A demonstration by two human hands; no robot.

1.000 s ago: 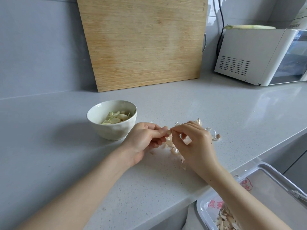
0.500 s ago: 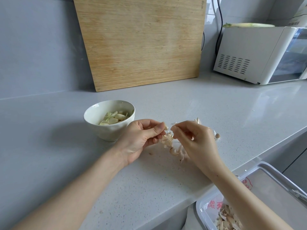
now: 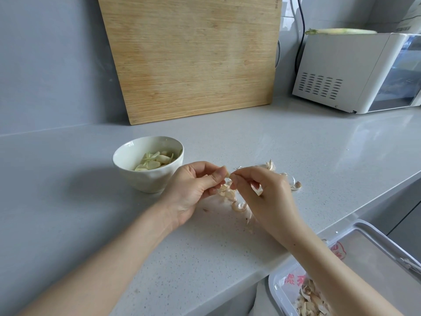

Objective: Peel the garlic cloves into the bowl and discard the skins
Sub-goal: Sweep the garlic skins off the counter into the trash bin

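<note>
While both hands meet just above the desk (image 3: 250, 133), the left hand (image 3: 196, 188) pinches a small garlic clove (image 3: 226, 172) between thumb and forefinger, its other fingers (image 3: 205, 166) curled in toward the palm. The clove's pale tip shows just past the left thumb; the rest is hidden in the grip. The right hand (image 3: 264, 197) comes in from the other side, its thumb and forefinger closed right against that tip. They seem to be nipping a wisp of skin (image 3: 237, 168) that sticks up there, though the piece is too small and blurred to be sure. The fingertips of the two hands are touching or nearly so, with the clove between them.

Directly under the hands a loose heap of skins (image 3: 232, 198) lies on the desk, and a few unpeeled cloves (image 3: 271, 165) lie just beyond the right hand. The white bowl (image 3: 148, 181) stands just left of the left hand, close to its knuckles, and holds peeled cloves (image 3: 155, 161). Below the desk's front edge, at the lower right, an open white bin (image 3: 273, 290) holds discarded skins (image 3: 312, 299). A wooden cutting board (image 3: 191, 58) leans against the wall behind the bowl, and a white appliance (image 3: 341, 71) sits at the far right with a pale green vegetable (image 3: 341, 31) lying on top.
</note>
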